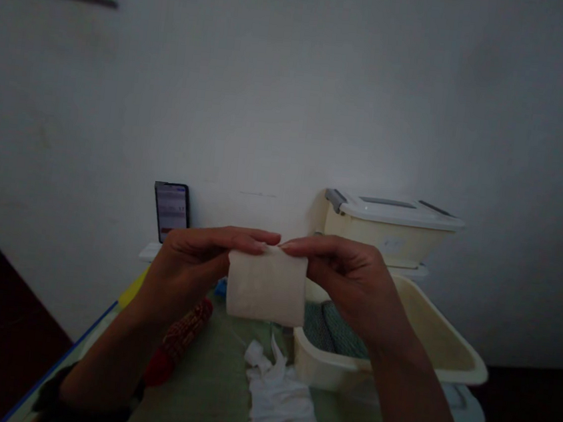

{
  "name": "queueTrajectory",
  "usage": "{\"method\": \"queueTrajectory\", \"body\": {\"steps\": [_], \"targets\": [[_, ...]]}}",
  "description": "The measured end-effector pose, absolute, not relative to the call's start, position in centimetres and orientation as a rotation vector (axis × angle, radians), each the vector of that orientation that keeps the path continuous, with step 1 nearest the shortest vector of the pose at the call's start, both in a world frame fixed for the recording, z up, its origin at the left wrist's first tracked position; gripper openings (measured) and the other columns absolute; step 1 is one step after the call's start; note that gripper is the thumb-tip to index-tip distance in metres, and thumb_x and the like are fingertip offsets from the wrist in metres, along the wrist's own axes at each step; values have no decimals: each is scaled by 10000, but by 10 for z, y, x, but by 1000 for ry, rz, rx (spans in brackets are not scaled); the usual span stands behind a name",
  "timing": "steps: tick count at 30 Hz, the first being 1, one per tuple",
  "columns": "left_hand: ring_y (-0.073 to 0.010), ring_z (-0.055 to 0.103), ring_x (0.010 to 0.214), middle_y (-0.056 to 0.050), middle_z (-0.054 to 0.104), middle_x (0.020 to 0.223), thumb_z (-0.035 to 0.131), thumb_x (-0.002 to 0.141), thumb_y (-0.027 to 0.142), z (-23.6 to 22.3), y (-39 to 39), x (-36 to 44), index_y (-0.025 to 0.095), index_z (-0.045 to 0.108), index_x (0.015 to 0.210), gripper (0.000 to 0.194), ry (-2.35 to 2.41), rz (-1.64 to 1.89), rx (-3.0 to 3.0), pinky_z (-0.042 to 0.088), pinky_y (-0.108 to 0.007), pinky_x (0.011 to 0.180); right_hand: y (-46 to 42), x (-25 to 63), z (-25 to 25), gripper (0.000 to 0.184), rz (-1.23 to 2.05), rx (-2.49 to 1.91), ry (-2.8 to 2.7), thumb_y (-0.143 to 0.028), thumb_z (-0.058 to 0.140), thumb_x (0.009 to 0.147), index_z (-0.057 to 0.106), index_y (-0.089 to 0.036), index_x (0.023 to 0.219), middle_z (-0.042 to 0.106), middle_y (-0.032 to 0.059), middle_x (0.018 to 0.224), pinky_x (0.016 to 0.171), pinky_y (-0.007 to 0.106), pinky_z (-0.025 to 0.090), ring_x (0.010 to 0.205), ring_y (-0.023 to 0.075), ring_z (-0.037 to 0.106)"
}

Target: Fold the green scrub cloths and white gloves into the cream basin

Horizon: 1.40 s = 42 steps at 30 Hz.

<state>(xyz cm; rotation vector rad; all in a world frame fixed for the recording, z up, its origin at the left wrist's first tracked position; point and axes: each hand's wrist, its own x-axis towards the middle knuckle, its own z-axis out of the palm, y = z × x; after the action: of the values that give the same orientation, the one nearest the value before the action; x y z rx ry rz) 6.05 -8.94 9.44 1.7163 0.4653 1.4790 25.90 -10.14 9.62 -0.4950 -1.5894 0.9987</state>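
Both hands hold up a small off-white folded cloth by its upper edge, over the table. My left hand pinches the top left part, fingers pointing right. From the other side my right hand grips the top right part, its fingertips nearly meeting the left ones. The cloth hangs as a smooth, roughly square panel. Below it on the table lies a crumpled white fabric with a tied or bunched end. To the left, partly behind my left forearm, is a red patterned knitted item.
A cream bin holding dark green knitted material stands on the right. Behind it is a lidded storage box. A phone stands upright against the wall at back left. A yellow item lies near the table's left edge.
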Motion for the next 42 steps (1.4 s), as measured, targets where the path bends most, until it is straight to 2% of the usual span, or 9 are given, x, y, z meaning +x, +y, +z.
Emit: {"method": "queueTrajectory", "body": {"steps": [12, 18, 21, 23, 26, 31, 34, 39, 42], "targets": [[-221, 696, 950, -20, 766, 999, 721, 791, 299, 95, -90, 61, 317, 794, 758, 82, 517, 1486, 1747, 562, -276, 802, -105, 260, 97, 257, 1005, -561, -1581, -117, 568, 847, 764, -279, 879, 759, -18, 892, 726, 263, 510, 823, 137, 675], [-203, 689, 960, -18, 757, 1017, 702, 814, 284, 94, -90, 60, 317, 791, 777, 102, 495, 1506, 1754, 552, -263, 813, -106, 259, 100, 171, 1117, -458, -1581, -336, 629, 845, 765, -252, 905, 742, 19, 947, 817, 303, 489, 923, 181, 649], [-199, 682, 976, -18, 749, 1035, 686, 829, 277, 92, -89, 60, 313, 790, 798, 114, 477, 1485, 1758, 545, -253, 815, -108, 254, 101, 76, 1081, -524, -1550, -273, 678, 824, 740, -261, 867, 724, -3, 847, 694, 244, 513, 791, 133, 649], [-198, 678, 983, -19, 747, 1036, 678, 835, 255, 92, -89, 60, 303, 788, 802, 124, 458, 1468, 1744, 545, -243, 799, -107, 252, 100, 136, 1077, -542, -1516, -199, 721, 780, 704, -262, 900, 705, -19, 832, 644, 211, 514, 747, 111, 642], [-220, 664, 1030, -34, 739, 1078, 643, 841, 213, 94, -89, 62, 268, 789, 823, 157, 434, 1413, 1698, 549, -252, 791, -106, 251, 99, 249, 1076, -549, -1456, -157, 745, 745, 654, -257, 954, 695, -22, 878, 667, 196, 522, 777, 101, 646], [-271, 618, 1136, -70, 730, 1125, 598, 845, 261, 97, -92, 66, 220, 785, 857, 192, 443, 1366, 1585, 559, -289, 818, -103, 249, 100, 214, 1035, -614, -1417, -165, 738, 749, 640, -230, 928, 695, -15, 822, 674, 194, 530, 758, 100, 649], [-230, 657, 1072, -55, 730, 1128, 665, 830, 248, 95, -92, 69, 237, 750, 912, 119, 527, 1431, 1595, 564, -250, 799, -104, 247, 100, 197, 1000, -631, -1414, -161, 730, 753, 633, -226, 912, 685, -18, 799, 652, 187, 524, 741, 95, 643], [-171, 723, 741, -64, 767, 942, 739, 767, 236, 94, -89, 74, 212, 619, 1188, 439, 674, 1309, 1484, 571, -204, 606, -104, 245, 99, 183, 931, -677, -1443, -166, 706, 775, 635, -225, 933, 699, -4, 841, 656, 203, 537, 775, 111, 661], [-186, 720, 737, -71, 766, 875, 737, 763, 297, 94, -88, 74, 162, 668, 1120, 388, 687, 1206, 1504, 569, -214, 619, -104, 246, 98, 175, 926, -678, -1451, -160, 700, 781, 641, -221, 934, 714, -1, 857, 668, 201, 548, 787, 111, 675]]}}
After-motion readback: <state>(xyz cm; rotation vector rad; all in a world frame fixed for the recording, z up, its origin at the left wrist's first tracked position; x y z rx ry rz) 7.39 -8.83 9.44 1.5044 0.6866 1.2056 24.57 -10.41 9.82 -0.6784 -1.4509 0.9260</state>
